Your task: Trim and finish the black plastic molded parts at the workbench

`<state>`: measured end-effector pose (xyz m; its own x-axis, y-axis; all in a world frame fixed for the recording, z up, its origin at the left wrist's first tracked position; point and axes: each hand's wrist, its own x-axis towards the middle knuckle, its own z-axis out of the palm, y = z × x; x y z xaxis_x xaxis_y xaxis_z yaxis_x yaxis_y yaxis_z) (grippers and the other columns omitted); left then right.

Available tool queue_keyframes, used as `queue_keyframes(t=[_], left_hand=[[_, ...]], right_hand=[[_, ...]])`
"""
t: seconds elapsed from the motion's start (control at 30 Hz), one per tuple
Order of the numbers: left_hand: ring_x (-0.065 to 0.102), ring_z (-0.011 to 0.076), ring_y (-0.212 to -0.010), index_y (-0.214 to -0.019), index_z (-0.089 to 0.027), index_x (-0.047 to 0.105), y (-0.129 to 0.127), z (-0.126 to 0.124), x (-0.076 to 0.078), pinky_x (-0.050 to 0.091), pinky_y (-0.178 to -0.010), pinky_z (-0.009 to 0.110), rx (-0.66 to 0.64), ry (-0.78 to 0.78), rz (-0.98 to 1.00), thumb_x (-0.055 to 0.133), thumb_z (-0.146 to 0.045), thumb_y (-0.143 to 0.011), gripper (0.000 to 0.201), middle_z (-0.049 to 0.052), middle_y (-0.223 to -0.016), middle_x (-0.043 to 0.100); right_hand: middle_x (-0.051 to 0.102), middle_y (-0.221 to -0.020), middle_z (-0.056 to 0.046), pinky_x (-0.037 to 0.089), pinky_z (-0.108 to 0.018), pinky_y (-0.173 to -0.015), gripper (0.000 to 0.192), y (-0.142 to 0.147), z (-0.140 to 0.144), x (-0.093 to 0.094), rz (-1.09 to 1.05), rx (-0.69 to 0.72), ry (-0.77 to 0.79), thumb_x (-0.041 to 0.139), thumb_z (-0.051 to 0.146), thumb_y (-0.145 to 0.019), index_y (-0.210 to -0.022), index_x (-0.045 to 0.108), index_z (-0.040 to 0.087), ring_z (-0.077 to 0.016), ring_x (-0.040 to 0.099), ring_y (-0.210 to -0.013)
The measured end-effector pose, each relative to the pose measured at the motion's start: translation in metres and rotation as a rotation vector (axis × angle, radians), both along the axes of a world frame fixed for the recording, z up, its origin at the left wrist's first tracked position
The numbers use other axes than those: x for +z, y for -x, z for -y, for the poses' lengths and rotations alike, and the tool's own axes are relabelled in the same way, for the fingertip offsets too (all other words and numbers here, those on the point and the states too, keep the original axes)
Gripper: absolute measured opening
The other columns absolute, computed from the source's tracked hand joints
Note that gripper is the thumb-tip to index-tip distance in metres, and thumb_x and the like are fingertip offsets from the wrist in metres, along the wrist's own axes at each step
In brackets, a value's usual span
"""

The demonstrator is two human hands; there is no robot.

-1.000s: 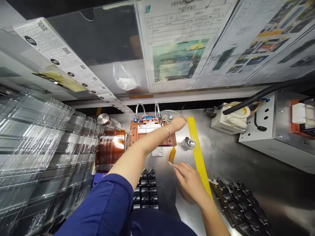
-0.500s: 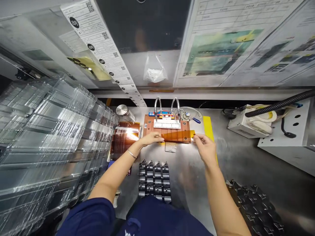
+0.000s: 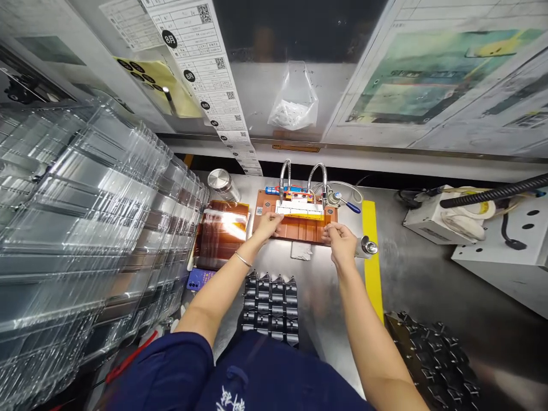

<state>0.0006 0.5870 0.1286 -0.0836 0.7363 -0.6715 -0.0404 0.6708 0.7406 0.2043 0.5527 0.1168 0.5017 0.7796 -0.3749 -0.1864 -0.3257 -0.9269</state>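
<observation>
A strip of amber film (image 3: 319, 216) stretches between my two hands, over a reddish-brown fixture board (image 3: 295, 233). Its upper part meets the white perforated bar (image 3: 292, 209); whether it lies under or against the bar I cannot tell. My left hand (image 3: 266, 226) pinches the left end, close to the bar's left corner. At the right end, my right hand (image 3: 341, 242) has thumb and fingers closed on the film. Two bent metal hoses (image 3: 317, 171) arch over the board. A small folded white pad (image 3: 301, 251) lies just in front of it.
Amber sheets (image 3: 218, 240) lie left of the board, by a steel-lidded jar (image 3: 222, 184). Clear plastic trays (image 3: 98, 228) are stacked at far left. Black segmented parts (image 3: 270, 305) sit in front of me. A metal-topped container (image 3: 367, 246) stands by a yellow strip (image 3: 372, 268).
Both hands have moved the amber film up to the white bar and come closer together. My view has shifted, and the metal-topped container now shows beside my right hand.
</observation>
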Motion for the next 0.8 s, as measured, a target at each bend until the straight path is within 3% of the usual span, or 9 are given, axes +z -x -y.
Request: queue_keyframes(t=[0.13,0.33,0.53,0.8], left_hand=[[0.049,0.0042,-0.039,-0.08,-0.015,0.05,-0.003,-0.001,-0.003,0.033,-0.035,0.013,0.014,0.01,-0.047,0.072,-0.026,-0.077,0.025,-0.006,-0.057,0.051],[0.042,0.0032,-0.031,-0.074,-0.016,0.05,-0.004,-0.002,-0.01,0.025,-0.032,0.016,0.073,0.015,-0.075,0.07,-0.028,-0.079,0.024,-0.003,-0.056,0.059],[0.036,0.0032,-0.031,-0.064,-0.016,0.052,-0.005,0.0,-0.01,0.026,-0.036,0.017,0.123,-0.01,-0.049,0.063,-0.021,-0.081,0.02,-0.004,-0.047,0.055],[0.039,0.006,-0.035,-0.058,-0.016,0.054,0.0,-0.008,-0.012,0.028,-0.04,0.018,0.189,-0.081,-0.117,0.061,-0.014,-0.073,0.016,-0.006,-0.041,0.05]], right_hand=[[0.063,-0.06,0.003,0.052,-0.02,-0.046,0.023,-0.003,-0.007,-0.004,0.013,-0.008,0.01,0.07,0.032,-0.06,-0.075,0.062,0.016,-0.0086,0.058,-0.05],[0.062,-0.057,0.004,0.05,-0.018,-0.043,0.02,-0.003,-0.01,-0.013,0.01,-0.023,0.049,0.071,0.028,-0.06,-0.073,0.06,0.016,-0.0074,0.056,-0.046],[0.064,-0.058,0.003,0.05,-0.016,-0.042,0.016,0.0,-0.007,-0.011,-0.006,-0.014,0.079,0.07,0.025,-0.061,-0.071,0.062,0.016,-0.0063,0.055,-0.045],[0.057,-0.043,0.005,0.043,-0.015,-0.033,0.014,0.003,-0.021,-0.013,0.007,0.027,0.154,0.069,0.018,-0.061,-0.057,0.056,0.016,-0.0061,0.048,-0.034]])
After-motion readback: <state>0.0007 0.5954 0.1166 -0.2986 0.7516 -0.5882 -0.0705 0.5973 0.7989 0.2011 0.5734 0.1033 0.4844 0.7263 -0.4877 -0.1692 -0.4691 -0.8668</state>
